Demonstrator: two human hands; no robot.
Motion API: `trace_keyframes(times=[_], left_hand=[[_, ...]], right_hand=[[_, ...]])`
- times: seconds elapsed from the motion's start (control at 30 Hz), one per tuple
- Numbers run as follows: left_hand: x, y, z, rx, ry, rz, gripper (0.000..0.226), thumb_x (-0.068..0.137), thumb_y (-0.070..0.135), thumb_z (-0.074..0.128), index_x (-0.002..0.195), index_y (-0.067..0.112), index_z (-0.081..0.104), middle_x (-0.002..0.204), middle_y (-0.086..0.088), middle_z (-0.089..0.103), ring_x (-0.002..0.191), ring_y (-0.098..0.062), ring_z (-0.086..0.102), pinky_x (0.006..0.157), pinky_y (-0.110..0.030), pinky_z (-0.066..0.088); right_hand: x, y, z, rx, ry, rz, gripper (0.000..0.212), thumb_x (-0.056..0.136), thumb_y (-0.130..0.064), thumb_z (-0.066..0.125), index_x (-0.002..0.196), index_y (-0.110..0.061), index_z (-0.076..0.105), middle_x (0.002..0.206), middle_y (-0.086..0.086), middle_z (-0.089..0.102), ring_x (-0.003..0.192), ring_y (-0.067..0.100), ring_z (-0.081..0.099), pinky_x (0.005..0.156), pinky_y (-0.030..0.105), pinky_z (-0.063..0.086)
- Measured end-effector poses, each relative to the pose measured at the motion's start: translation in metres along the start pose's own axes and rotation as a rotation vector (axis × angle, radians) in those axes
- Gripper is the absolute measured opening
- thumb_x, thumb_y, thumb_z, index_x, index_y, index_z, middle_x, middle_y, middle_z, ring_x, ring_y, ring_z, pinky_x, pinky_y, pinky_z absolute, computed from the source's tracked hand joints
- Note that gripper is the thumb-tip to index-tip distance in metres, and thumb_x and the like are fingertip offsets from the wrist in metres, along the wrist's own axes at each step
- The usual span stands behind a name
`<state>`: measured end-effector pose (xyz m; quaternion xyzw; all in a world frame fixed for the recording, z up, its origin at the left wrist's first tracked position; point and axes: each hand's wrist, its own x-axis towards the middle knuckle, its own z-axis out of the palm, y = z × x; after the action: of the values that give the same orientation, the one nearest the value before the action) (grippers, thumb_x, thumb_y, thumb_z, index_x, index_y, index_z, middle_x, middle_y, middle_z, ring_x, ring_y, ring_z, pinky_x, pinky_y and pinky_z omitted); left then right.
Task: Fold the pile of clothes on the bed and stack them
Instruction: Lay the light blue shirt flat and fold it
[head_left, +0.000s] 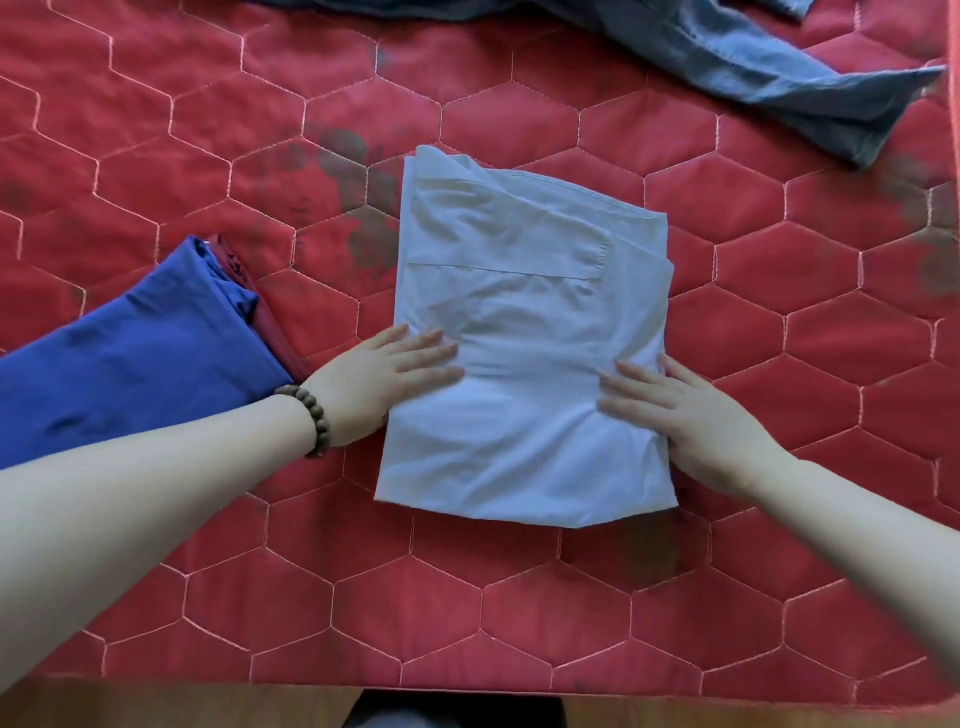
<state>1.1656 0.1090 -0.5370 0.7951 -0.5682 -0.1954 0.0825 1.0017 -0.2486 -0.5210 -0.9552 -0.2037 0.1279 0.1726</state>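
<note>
A folded white garment lies as a neat rectangle in the middle of the red quilted bed cover. My left hand lies flat on its left edge with the fingers straight. My right hand presses flat on its right edge, fingers spread. To the left sits a stack of folded clothes, a blue garment on top of a dark red one. An unfolded grey-blue garment is spread across the far right of the bed.
The bed's near edge runs along the bottom, with wooden floor below it. A beaded bracelet circles my left wrist. Dark stains mark the cover left of the white garment.
</note>
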Motion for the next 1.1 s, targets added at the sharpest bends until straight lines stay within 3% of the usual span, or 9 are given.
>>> trace_keyframes(times=[0.07,0.13,0.2,0.23,0.4,0.53,0.67,0.9,1.1], left_hand=[[0.007,0.002,-0.011,-0.320,-0.034,-0.182,0.054,0.088,0.024,0.025,0.135,0.027,0.051,0.143,0.011,0.043,0.138,-0.008,0.031,0.111,-0.011,0.012],[0.020,0.001,-0.017,-0.457,-0.053,-0.512,0.027,0.097,0.026,0.043,0.120,0.034,0.054,0.125,0.015,0.054,0.124,-0.006,0.049,0.088,-0.006,0.029],[0.033,0.002,-0.022,-0.602,0.026,-0.845,0.021,0.098,0.030,0.046,0.107,0.022,0.065,0.108,0.003,0.065,0.104,-0.017,0.061,0.075,-0.022,0.039],[0.040,0.005,-0.024,-0.660,0.122,-0.893,0.032,0.098,0.037,0.046,0.096,0.013,0.067,0.099,-0.005,0.069,0.094,-0.025,0.063,0.072,-0.031,0.042],[0.053,0.030,-0.028,-0.622,0.363,-1.063,0.043,0.100,0.029,0.046,0.062,0.014,0.032,0.060,-0.002,0.040,0.067,-0.029,0.040,0.058,-0.036,0.012],[0.054,0.041,-0.031,-0.692,0.579,-1.068,0.034,0.101,0.024,0.045,0.067,0.017,0.045,0.063,-0.005,0.050,0.068,-0.032,0.043,0.061,-0.039,0.023],[0.054,0.033,-0.024,-0.690,0.722,-1.092,0.029,0.101,0.026,0.042,0.084,0.006,0.052,0.077,-0.016,0.062,0.074,-0.038,0.054,0.066,-0.044,0.042],[0.058,0.026,-0.017,-0.638,0.719,-1.228,0.035,0.104,0.030,0.034,0.076,0.009,0.035,0.060,-0.006,0.042,0.064,-0.037,0.041,0.058,-0.041,0.025],[0.063,0.018,-0.027,-0.323,0.398,-1.379,0.029,0.100,0.034,0.040,0.100,0.007,0.051,0.101,-0.021,0.063,0.094,-0.041,0.059,0.068,-0.040,0.035]], right_hand=[[0.006,-0.007,-0.015,0.413,0.006,0.297,0.055,0.080,0.008,0.043,0.121,-0.022,0.065,0.130,-0.009,0.060,0.123,0.001,0.048,0.110,0.026,0.031],[0.017,-0.011,-0.026,0.705,0.107,0.588,0.025,0.080,-0.015,0.056,0.099,-0.023,0.069,0.098,-0.013,0.069,0.089,0.000,0.057,0.079,0.017,0.045],[0.033,-0.009,-0.030,0.707,0.249,0.756,0.008,0.082,-0.021,0.055,0.076,-0.016,0.058,0.070,-0.012,0.054,0.068,0.008,0.044,0.056,0.019,0.036],[0.041,-0.008,-0.029,0.665,0.288,0.812,0.020,0.089,-0.022,0.056,0.071,-0.015,0.052,0.065,-0.010,0.047,0.066,0.013,0.040,0.053,0.020,0.032],[0.064,-0.020,-0.027,0.677,0.333,0.929,0.031,0.084,-0.050,0.048,0.083,-0.020,0.057,0.075,-0.016,0.056,0.074,0.012,0.051,0.064,0.030,0.031],[0.063,-0.026,-0.028,0.544,0.487,0.886,0.023,0.098,-0.030,0.051,0.097,-0.009,0.059,0.082,0.002,0.063,0.079,0.026,0.056,0.065,0.035,0.032],[0.078,-0.021,-0.030,0.521,0.570,0.865,0.028,0.098,-0.034,0.050,0.110,-0.011,0.061,0.080,0.004,0.064,0.076,0.028,0.055,0.066,0.037,0.037],[0.101,-0.012,-0.008,0.430,0.503,1.034,0.037,0.100,-0.039,0.043,0.087,-0.006,0.051,0.074,0.017,0.060,0.074,0.039,0.054,0.061,0.041,0.034],[0.110,-0.019,-0.015,0.216,0.447,1.215,0.045,0.095,-0.050,0.048,0.108,-0.007,0.049,0.102,0.018,0.062,0.094,0.040,0.058,0.072,0.041,0.037]])
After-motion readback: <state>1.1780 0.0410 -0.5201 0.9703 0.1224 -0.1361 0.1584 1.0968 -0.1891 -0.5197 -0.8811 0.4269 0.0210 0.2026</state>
